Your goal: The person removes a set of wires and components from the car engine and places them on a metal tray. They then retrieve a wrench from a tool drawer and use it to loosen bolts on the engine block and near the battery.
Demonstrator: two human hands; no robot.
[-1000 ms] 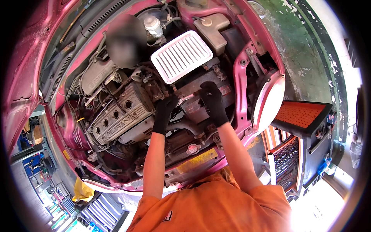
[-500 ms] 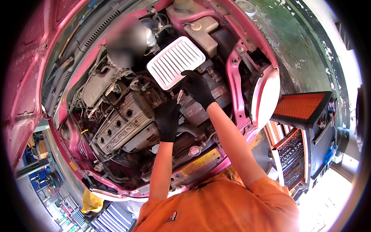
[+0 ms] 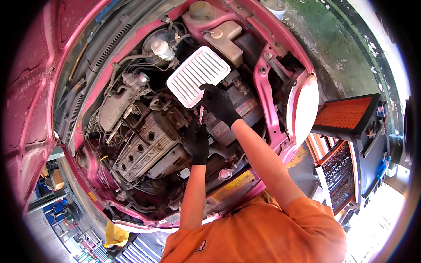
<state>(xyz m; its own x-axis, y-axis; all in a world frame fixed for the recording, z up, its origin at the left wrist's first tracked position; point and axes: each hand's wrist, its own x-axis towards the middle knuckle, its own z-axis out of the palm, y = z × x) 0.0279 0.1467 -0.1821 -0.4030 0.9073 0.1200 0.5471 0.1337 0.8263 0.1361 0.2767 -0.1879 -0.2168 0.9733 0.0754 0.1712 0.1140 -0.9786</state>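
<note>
A white pleated air filter (image 3: 198, 74) in a rectangular frame lies tilted over the engine bay. My right hand (image 3: 219, 104), in a black glove, grips its near right corner, with fingers bent over the frame. Just below, my left hand (image 3: 196, 143), also black-gloved, is closed around the lower end of a slim pale and reddish object (image 3: 201, 114). This object points up toward the filter's near edge; its kind cannot be made out. The battery (image 3: 226, 130) sits under my right hand, and the engine's valve cover (image 3: 147, 151) lies left of my left hand.
The raised pink hood (image 3: 26, 87) stands at the left. A coolant reservoir (image 3: 224, 41) is beyond the filter, and a radiator cap (image 3: 225, 174) is near the front. To the right are an orange-and-black panel (image 3: 344, 115) and an open drawer of sockets (image 3: 337, 175).
My left hand has moved slightly right, and the slim object now stands more upright. My right hand has shifted a little left along the filter's edge. The view has shifted slightly.
</note>
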